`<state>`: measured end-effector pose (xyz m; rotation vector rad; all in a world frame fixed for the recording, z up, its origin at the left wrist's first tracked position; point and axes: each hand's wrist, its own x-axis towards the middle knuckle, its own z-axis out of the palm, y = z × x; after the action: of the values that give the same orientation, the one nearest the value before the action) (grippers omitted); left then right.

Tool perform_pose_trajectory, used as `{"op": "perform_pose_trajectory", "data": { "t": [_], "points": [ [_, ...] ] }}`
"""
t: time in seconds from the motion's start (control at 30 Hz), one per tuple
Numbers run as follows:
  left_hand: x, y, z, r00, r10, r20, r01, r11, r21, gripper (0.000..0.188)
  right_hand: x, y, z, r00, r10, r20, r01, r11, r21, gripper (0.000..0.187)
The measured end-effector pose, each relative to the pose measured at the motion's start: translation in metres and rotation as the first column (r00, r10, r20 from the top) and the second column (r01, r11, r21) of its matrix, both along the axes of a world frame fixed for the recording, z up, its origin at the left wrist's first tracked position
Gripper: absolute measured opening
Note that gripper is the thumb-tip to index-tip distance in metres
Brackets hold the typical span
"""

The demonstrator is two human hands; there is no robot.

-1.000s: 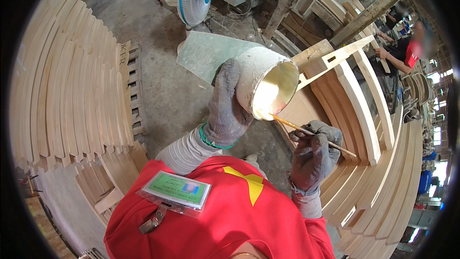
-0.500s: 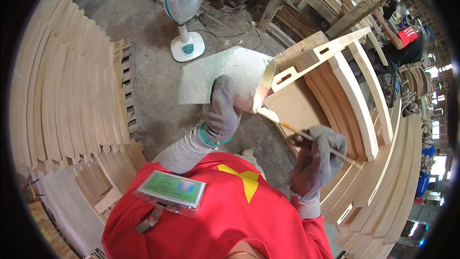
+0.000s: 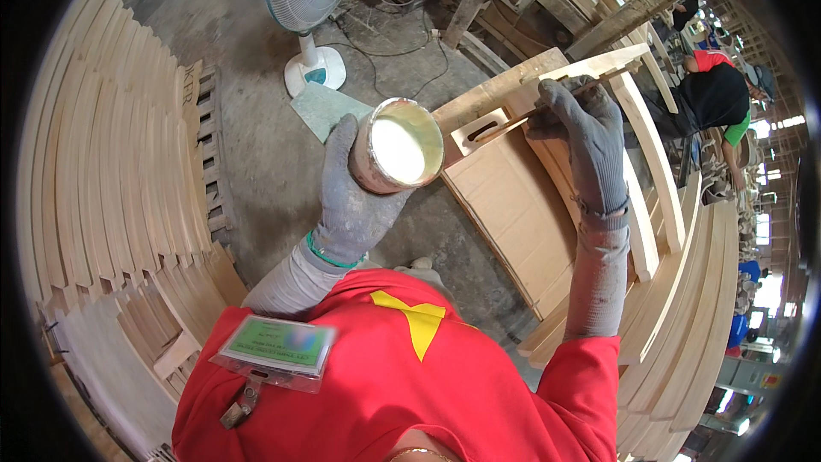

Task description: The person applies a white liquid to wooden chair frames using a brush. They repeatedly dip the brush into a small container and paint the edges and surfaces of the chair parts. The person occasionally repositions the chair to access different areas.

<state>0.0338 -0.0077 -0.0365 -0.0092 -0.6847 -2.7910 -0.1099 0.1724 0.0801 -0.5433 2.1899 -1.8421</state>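
now lifted from the cup [image 3: 363,166] clasped in the left hand [image 3: 355,212], the brush [image 3: 522,120] pinched by the right hand [image 3: 588,137] points at a slotted wooden rail [image 3: 467,137], apparently moving work away from the cup.

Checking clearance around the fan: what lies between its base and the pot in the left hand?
In the head view, a pale green flat piece shows between the fan base and the pot.

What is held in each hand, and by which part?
Left hand: the cup, by its outer side; whether also the board, I cannot tell. Right hand: the stick, by its middle.
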Motion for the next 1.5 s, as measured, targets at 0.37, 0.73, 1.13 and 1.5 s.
{"op": "perform_pose_trajectory", "data": {
  "t": [0.37, 0.73, 1.13, 1.5],
  "points": [
    [-0.002, 0.0, 0.006, 0.998, -0.042, 0.038, 0.035, 0.987, 0.157, 0.046, -0.016, 0.0, -0.012, 0.995, 0.081, 0.054, -0.08, 0.997, -0.009, 0.03],
    [-0.003, 0.002, 0.006, 0.987, -0.01, 0.162, -0.009, 0.993, 0.118, 0.053, -0.018, 0.003, -0.013, 0.998, 0.059, 0.013, -0.06, 0.998, 0.029, 0.028],
    [-0.003, 0.002, 0.011, 0.989, -0.051, 0.139, 0.018, 0.973, 0.229, 0.055, -0.014, 0.0, -0.01, 0.982, 0.078, -0.169, -0.049, 0.985, 0.165, 0.027],
    [-0.002, 0.003, 0.014, 0.991, -0.085, 0.104, 0.055, 0.963, 0.263, 0.056, -0.008, -0.006, -0.015, 0.988, 0.103, -0.115, -0.089, 0.988, 0.125, 0.029]
  ]
}}
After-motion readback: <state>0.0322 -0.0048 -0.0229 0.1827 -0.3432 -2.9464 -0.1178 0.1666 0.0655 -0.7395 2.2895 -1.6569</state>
